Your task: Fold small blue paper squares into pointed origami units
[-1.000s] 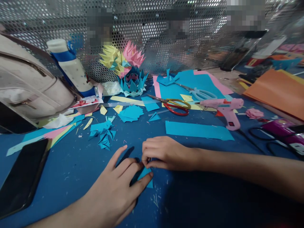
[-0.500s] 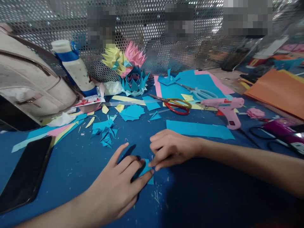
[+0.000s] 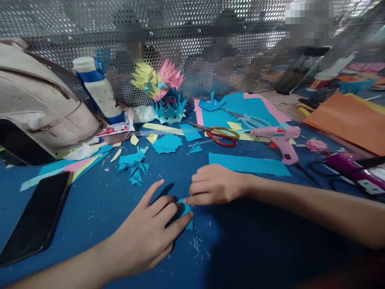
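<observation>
A small folded piece of blue paper [image 3: 186,209] lies on the table under my hands. My left hand [image 3: 147,228] presses it down with outstretched fingertips, the little finger raised and apart. From the right, my right hand [image 3: 213,186] touches the paper's upper corner with its index fingertip. Its other fingers are curled in and its thumb is hidden. Small folded blue paper pieces [image 3: 135,166] sit in a cluster beyond my left hand. Just behind my right wrist is a long blue paper strip [image 3: 249,163].
Farther back are red-and-yellow-handled scissors [image 3: 222,135], light-blue scissors [image 3: 254,121], a pink glue gun [image 3: 278,136] and a stack of blue squares [image 3: 167,143]. Paper flowers [image 3: 170,106] stand by a metal mesh panel [image 3: 192,44]. A phone [image 3: 37,216], bottle [image 3: 100,92] and bag [image 3: 54,96] are left.
My right hand has turned so its knuckles show more, and its fingertip has shifted slightly up along the paper's edge. My left hand stays on the paper. The view has shifted slightly.
</observation>
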Action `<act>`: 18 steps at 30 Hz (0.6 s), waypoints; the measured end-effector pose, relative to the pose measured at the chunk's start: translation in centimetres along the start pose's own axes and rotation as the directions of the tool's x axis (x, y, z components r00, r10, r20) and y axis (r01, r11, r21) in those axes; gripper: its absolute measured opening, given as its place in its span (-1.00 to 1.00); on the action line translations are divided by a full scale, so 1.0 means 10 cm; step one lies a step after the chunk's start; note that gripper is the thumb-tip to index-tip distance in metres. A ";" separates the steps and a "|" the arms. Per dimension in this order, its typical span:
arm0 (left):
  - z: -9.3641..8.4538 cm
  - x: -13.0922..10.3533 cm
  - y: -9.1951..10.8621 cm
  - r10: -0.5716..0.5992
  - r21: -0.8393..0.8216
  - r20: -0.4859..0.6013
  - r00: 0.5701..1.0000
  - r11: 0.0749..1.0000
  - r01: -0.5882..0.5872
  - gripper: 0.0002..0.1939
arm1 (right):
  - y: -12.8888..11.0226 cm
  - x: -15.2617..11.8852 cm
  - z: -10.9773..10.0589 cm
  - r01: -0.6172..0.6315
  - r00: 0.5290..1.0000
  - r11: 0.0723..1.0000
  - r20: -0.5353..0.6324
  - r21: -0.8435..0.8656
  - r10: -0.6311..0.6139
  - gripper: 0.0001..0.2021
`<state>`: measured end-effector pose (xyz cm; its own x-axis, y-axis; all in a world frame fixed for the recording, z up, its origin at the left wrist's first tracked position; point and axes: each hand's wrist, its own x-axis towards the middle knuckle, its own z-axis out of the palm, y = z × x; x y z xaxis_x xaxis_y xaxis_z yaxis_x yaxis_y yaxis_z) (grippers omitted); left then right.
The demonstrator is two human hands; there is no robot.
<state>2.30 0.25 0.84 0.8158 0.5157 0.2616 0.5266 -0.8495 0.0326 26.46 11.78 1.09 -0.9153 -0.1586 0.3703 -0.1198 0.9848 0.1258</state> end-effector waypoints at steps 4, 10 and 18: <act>0.02 -0.01 0.01 0.006 0.009 -0.037 0.999 1.000 -0.005 -0.59 | -0.07 0.04 -0.04 0.120 0.993 0.987 -0.006 -0.108 -0.121 -0.73; 0.03 -0.02 0.02 0.003 -0.007 -0.129 0.992 1.000 -0.004 -0.68 | -0.12 0.08 -0.04 0.111 0.993 0.982 -0.015 -0.154 -0.114 -0.72; 0.04 -0.02 0.03 0.021 0.014 -0.182 0.983 1.000 -0.018 -0.71 | -0.12 0.12 -0.01 0.082 0.996 0.979 -0.015 -0.185 -0.086 -0.74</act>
<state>2.40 -0.04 0.43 0.7693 0.4691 0.4337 0.5149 -0.8572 0.0139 25.55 10.36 1.50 -0.8955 -0.2439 0.3723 -0.1212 0.9385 0.3234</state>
